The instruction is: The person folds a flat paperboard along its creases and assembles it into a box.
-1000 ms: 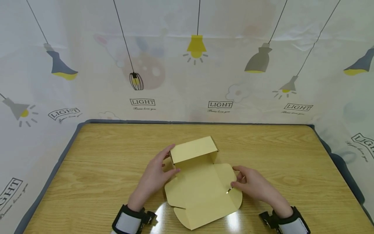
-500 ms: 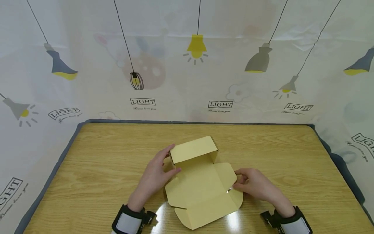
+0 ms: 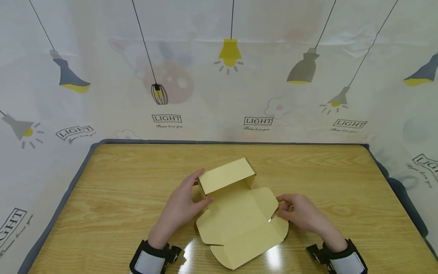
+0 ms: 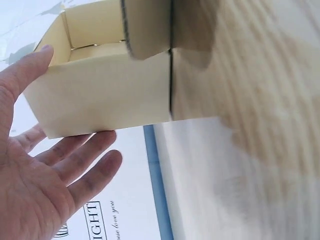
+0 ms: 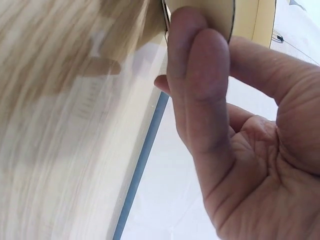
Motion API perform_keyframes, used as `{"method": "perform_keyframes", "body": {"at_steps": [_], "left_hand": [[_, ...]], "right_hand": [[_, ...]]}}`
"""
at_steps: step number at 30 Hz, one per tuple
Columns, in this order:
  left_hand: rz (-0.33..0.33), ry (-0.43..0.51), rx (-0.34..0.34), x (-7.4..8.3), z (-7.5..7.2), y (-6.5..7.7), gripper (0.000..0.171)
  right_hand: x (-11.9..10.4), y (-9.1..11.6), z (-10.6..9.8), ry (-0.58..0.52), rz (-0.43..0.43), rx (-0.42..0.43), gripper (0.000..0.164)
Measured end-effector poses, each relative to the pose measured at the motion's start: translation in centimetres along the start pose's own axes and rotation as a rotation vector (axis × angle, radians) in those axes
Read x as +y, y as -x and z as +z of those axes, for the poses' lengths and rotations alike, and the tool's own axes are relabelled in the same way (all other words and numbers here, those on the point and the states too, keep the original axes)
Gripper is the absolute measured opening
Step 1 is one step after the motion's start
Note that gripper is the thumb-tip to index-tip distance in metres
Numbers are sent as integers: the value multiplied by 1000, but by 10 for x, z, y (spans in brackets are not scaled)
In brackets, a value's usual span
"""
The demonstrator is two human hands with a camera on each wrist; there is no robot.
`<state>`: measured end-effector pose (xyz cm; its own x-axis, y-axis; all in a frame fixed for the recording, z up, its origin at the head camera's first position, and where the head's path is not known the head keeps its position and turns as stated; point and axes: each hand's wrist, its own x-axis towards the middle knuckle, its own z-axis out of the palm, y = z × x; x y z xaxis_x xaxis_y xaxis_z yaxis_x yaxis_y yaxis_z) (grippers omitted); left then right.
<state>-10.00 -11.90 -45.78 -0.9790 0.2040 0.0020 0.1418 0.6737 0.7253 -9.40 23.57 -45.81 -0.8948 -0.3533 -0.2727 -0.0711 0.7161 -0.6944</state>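
Observation:
A small pale-yellow cardboard box [image 3: 227, 176] lies tilted on the table, its lid [image 3: 236, 220] folded out toward me with side flaps spread. My left hand [image 3: 183, 205] holds the box's left end; in the left wrist view, the thumb is at the rim and the fingers lie along the outside of the wall [image 4: 100, 95]. At the lid's right side, my right hand [image 3: 301, 213] pinches a flap [image 3: 265, 199] near a slit. In the right wrist view, two fingers lie over the flap [image 5: 207, 12]; the thumb is partly hidden behind it.
The wood-grain table [image 3: 137, 182] reflects light near its front edge. A pale cloth backdrop [image 3: 212, 91] printed with lamps surrounds the back and sides. Each wrist wears a black strap [image 3: 150, 257] with a camera.
The lid has turned slightly and shifted to the right, its front end swinging right. My right hand has moved a little right with it, while the left hand stays nearly still.

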Motion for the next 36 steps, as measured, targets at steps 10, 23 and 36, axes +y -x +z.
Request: {"method": "perform_keyframes", "body": {"at_steps": [10, 23, 36], "left_hand": [[49, -14, -56, 17, -1, 7, 87], [5, -65, -69, 34, -4, 53, 68], [3, 59, -62, 35, -18, 37, 57]], "right_hand": [[-8, -17, -19, 136, -7, 72, 40], [-22, -105, -29, 226, -93, 34, 32], [-10, -102, -27, 144, -38, 77, 58]]}}
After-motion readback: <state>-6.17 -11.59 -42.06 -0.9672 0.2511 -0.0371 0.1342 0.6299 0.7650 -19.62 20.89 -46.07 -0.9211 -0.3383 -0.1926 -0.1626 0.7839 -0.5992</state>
